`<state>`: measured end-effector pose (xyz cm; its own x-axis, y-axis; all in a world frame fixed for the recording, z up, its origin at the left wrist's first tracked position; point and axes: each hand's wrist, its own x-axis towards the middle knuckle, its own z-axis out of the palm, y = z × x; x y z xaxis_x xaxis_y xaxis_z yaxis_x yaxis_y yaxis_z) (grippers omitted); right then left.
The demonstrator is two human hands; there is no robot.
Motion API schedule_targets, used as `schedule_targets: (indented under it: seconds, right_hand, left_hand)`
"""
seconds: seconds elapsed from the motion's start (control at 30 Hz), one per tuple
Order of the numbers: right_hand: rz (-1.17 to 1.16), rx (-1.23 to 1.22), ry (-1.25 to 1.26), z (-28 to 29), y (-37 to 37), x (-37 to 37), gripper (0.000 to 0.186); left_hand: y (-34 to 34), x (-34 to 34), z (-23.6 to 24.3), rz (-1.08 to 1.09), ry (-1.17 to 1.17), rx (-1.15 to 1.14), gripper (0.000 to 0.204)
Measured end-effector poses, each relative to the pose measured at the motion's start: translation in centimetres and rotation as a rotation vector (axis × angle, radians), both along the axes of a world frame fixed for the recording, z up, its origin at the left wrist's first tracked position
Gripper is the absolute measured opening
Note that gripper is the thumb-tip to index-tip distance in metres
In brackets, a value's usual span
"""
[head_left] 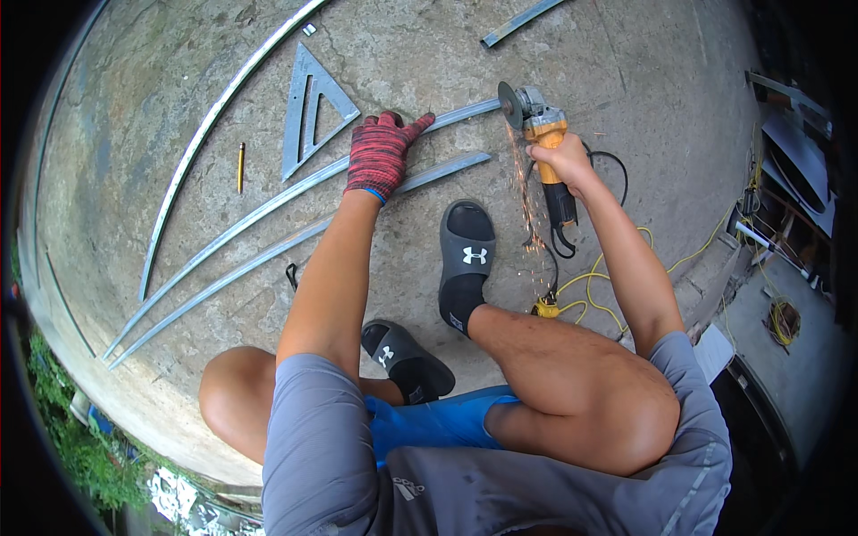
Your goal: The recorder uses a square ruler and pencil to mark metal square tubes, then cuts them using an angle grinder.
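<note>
My right hand (563,161), bare, is wrapped round the yellow and black body of an angle grinder (549,134). Its disc (510,104) meets the far right end of a long metal tube (268,203), and orange sparks (525,196) stream down toward my foot. In a red and black knit glove, my left hand (386,152) presses on that tube from above, fingers bent over it and the thumb stretched right. A second metal tube (268,255) lies on the near side, partly under my left forearm. Just left of the glove rests a grey triangular square (313,112).
A yellow pencil (240,168) and another long metal strip (201,134) lie on the concrete at left. A short tube piece (518,24) is at the far side. Yellow cord (597,275) with a yellow connector (545,309) runs right. My sandalled foot (467,255) is near the sparks.
</note>
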<state>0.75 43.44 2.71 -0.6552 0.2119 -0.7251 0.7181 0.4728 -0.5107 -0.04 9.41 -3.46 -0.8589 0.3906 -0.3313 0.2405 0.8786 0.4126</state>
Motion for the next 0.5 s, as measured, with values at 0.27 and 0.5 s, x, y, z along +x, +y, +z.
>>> schedule_targets:
  seconds: [0.27,0.5]
  right_hand:
    - [0.022,0.018,0.007,-0.7,0.6,0.01,0.03]
    - [0.019,-0.006,-0.016,-0.48,0.43,-0.33,0.031]
  left_hand:
    - [-0.02,0.01,-0.12,0.0,0.01,0.016,0.065]
    - [-0.02,0.09,0.02,0.001,0.023,0.023,0.064]
